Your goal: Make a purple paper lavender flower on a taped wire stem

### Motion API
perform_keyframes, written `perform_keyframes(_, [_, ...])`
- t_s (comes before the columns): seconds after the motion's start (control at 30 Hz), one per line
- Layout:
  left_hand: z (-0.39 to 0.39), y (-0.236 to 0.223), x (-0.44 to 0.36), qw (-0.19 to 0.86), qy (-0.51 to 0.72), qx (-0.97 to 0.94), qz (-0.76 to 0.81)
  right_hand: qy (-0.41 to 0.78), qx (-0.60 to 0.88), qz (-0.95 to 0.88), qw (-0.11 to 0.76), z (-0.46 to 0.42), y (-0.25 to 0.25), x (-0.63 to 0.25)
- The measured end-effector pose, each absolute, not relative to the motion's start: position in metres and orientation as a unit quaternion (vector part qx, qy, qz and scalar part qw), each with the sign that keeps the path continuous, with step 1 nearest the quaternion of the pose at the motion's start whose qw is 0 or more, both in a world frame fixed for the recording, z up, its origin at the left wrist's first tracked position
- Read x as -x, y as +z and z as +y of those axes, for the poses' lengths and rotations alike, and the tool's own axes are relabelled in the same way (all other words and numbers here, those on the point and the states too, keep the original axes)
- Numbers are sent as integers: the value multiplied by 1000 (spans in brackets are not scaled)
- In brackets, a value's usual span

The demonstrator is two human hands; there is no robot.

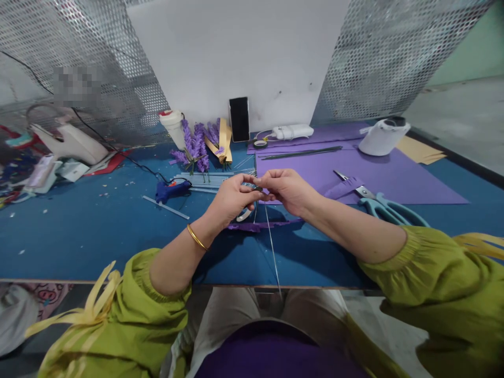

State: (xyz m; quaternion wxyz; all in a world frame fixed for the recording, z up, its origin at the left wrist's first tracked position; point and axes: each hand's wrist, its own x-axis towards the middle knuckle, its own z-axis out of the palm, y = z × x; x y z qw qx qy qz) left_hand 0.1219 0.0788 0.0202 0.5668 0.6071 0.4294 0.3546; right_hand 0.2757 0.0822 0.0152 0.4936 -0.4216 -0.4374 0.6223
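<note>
My left hand [232,197] and my right hand [287,189] meet above the blue table [98,231], fingers pinched together on the top end of a thin wire [271,247] that slants down toward my lap. A small dark bit, perhaps tape, shows between the fingertips. Under the hands lies a fringed purple paper strip [255,226]. A roll of tape [244,214] peeks out below my left hand. A gold bangle sits on my left wrist.
Purple paper sheets [394,173], teal scissors [384,206], a blue glue gun [169,190], finished purple paper flowers [196,144], green wires [303,153], a phone [239,119] against the white board, a white roll [381,136], clutter at far left [47,157].
</note>
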Motion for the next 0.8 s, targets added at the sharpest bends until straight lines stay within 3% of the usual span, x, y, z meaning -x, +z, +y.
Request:
perform_keyframes(0.23, [80, 19, -122, 587, 369, -591, 413, 628, 419, -429, 495, 79, 14, -274])
perform_keyframes(0.6, [89, 12, -117, 618, 390, -571, 374, 731, 347, -423, 408, 91, 14, -288])
perform_keyframes(0.8, [87, 15, -117, 614, 374, -578, 385, 728, 353, -391, 439, 87, 15, -283])
